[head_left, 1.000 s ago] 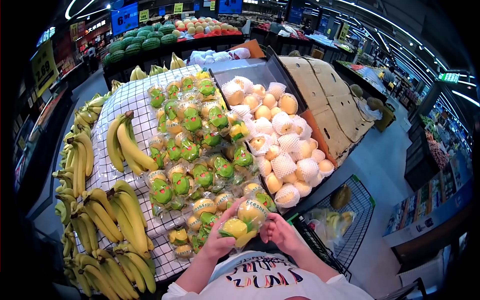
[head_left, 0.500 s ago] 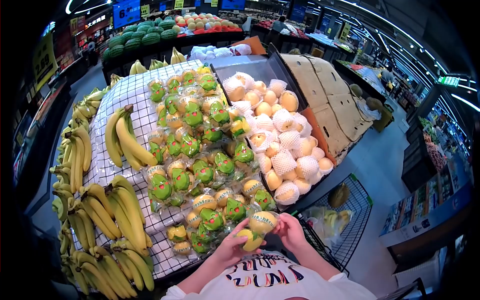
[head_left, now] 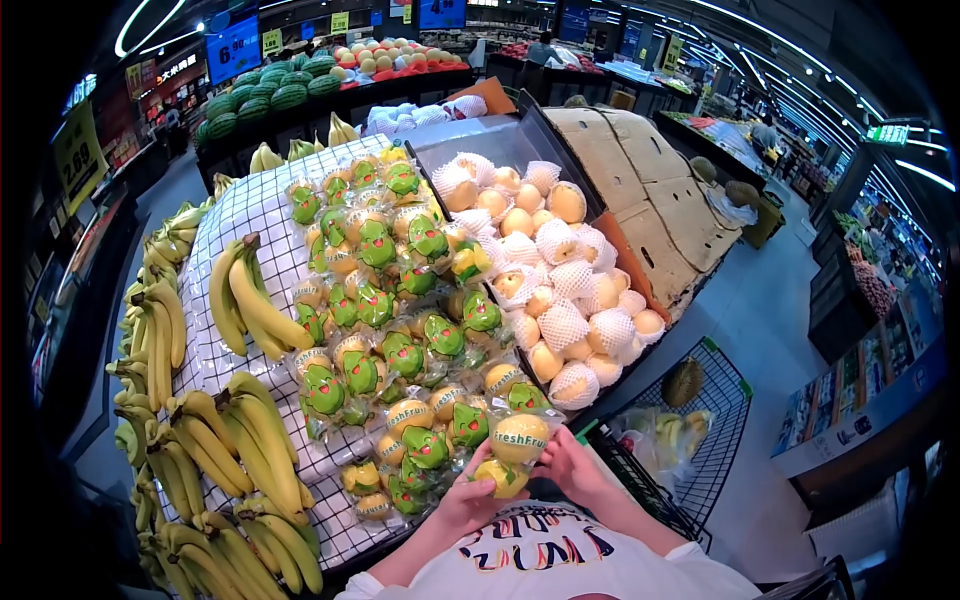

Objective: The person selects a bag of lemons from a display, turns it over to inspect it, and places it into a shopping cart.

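Observation:
A clear plastic packet of yellow fruit (head_left: pixel 519 440) is held up in front of my chest, its FreshFruit lettering facing me. One fruit sits above another inside it. My left hand (head_left: pixel 465 503) is closed on the packet's lower left side, thumb against the lower fruit. At its right edge my right hand (head_left: pixel 573 467) grips the same packet, with some fingertips hidden behind it. Just beyond, similar packets printed with a green cartoon figure (head_left: pixel 427 446) lie in rows on the display. Smaller packets of yellow fruit (head_left: pixel 361 478) lie left of my left hand.
Banana bunches (head_left: pixel 262 435) line the left of the checked display mat (head_left: pixel 213 290). Pale round fruit in foam nets (head_left: pixel 574 285) fills a black bin on the right. A shopping cart (head_left: pixel 738 375) with a durian and bagged fruit stands close on my right.
The packet has turned more upright, with its lettering more squarely towards me. My right hand has shifted slightly left and down along its edge. The whole view has swung a little.

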`<state>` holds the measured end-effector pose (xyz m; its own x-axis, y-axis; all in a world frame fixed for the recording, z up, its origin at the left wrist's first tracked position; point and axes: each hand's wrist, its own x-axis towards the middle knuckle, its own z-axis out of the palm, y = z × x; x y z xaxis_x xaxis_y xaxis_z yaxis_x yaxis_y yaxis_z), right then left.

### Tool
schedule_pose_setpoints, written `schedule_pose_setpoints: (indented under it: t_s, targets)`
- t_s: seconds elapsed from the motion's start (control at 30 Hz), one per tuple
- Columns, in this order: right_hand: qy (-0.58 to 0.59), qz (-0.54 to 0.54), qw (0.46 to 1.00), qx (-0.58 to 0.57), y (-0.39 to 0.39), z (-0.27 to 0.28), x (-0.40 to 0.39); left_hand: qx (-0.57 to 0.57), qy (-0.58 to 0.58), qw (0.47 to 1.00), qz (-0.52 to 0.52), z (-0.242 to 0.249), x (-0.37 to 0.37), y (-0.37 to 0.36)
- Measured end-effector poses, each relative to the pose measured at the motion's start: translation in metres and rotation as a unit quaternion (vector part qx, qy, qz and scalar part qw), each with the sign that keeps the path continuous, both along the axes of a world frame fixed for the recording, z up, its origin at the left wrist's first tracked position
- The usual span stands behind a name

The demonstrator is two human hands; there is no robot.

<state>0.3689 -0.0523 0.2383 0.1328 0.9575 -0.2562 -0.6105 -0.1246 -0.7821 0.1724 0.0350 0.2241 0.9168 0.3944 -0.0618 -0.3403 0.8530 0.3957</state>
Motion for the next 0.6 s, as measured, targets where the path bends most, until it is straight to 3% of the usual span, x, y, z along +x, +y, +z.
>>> schedule_pose_setpoints:
  t_s: [0.13, 0.23, 0.37, 0.47, 0.5, 0.53, 0.6]
  targets:
    - [0.075, 0.11, 0.989, 0.058, -0.009, -0.015, -0.016, 0.063, 0.02, 0.998, 0.018, 0.003, 0.005, -0.002]
    - [0.075, 0.097, 0.991, 0.06, -0.013, -0.03, -0.008, 0.143, 0.054, 0.988, 0.014, -0.003, 0.007, -0.005]
    - [0.103, -0.01, 0.994, 0.042, -0.012, -0.024, -0.015, 0.273, 0.098, 0.955, 0.052, -0.006, 0.013, -0.008]
    - [0.014, -0.076, 0.995, 0.063, -0.005, -0.027, -0.012, 0.307, 0.178, 0.935, 0.021, -0.016, 0.015, -0.01]
    - [0.007, -0.103, 0.993, 0.048, -0.006, -0.023, -0.012, 0.321, 0.228, 0.919, -0.035, -0.027, 0.015, -0.008]
    - [-0.007, -0.116, 0.992, 0.053, -0.004, -0.027, -0.01, 0.365, 0.237, 0.9, -0.027, -0.037, 0.017, -0.008]
    - [-0.023, -0.121, 0.992, 0.035, 0.001, -0.015, -0.011, 0.435, 0.289, 0.85, -0.062, -0.024, 0.015, -0.006]
